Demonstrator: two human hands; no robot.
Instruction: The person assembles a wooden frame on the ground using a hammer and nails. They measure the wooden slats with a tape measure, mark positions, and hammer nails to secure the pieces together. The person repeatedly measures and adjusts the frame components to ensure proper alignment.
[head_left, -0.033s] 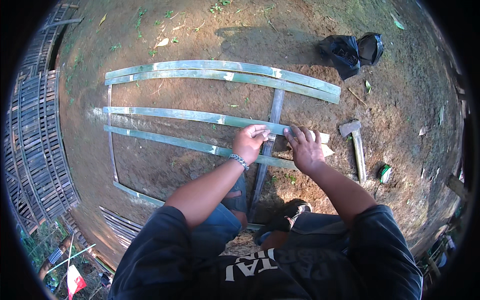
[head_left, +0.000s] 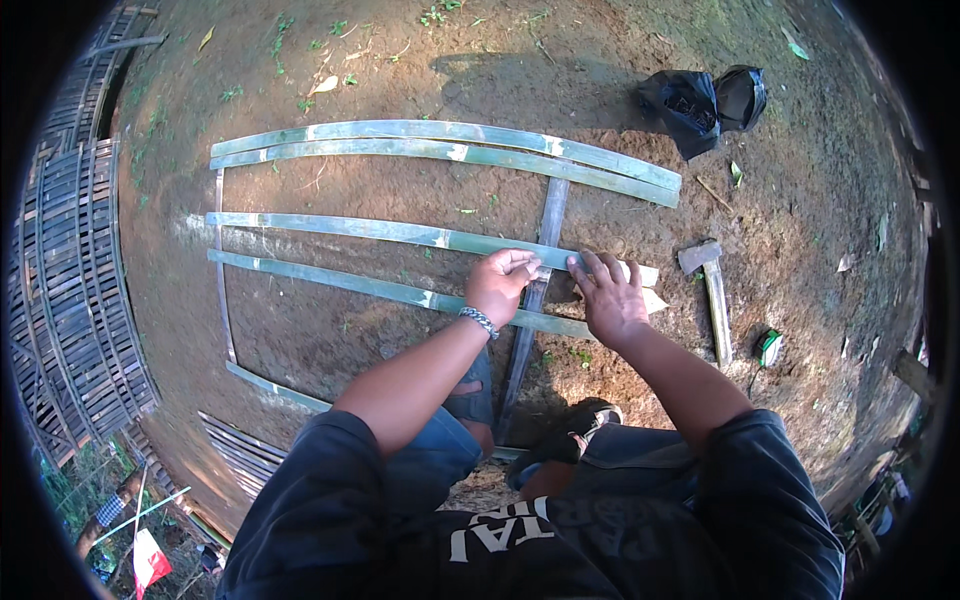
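- The left hand (head_left: 497,285) rests on the third slat (head_left: 400,233) where it crosses the dark upright (head_left: 535,300); its grip is curled down onto the slat, fingers bent over the joint.
- The right hand (head_left: 608,298) lies flat just beside it on the same slat's right end, fingers spread, pressing rather than clasping.
- Risk, as a judgement: the slat lies loose on the dirt (head_left: 400,60), so uneven pressure from either hand could slide it off the upright and skew the spacing.
- The split bamboo edges look sharp; a palm dragged along them could be cut or take a splinter.
- The hammer (head_left: 712,290) lies on the ground right of the right hand, out of the grip of either; a blind reach for it could knock the slat's end.
- The person's foot (head_left: 570,440) rests close to the upright's lower end and could nudge the frame.
- Count: four long green slats lie across, the top two touching, the lower two near each other; one dark upright; one thin side strip (head_left: 222,290) on the left; one more slat end (head_left: 275,388) near the knee.
- One hammer, one small green object (head_left: 768,347), two black bags (head_left: 700,100), and woven bamboo panels (head_left: 70,290) on the left.
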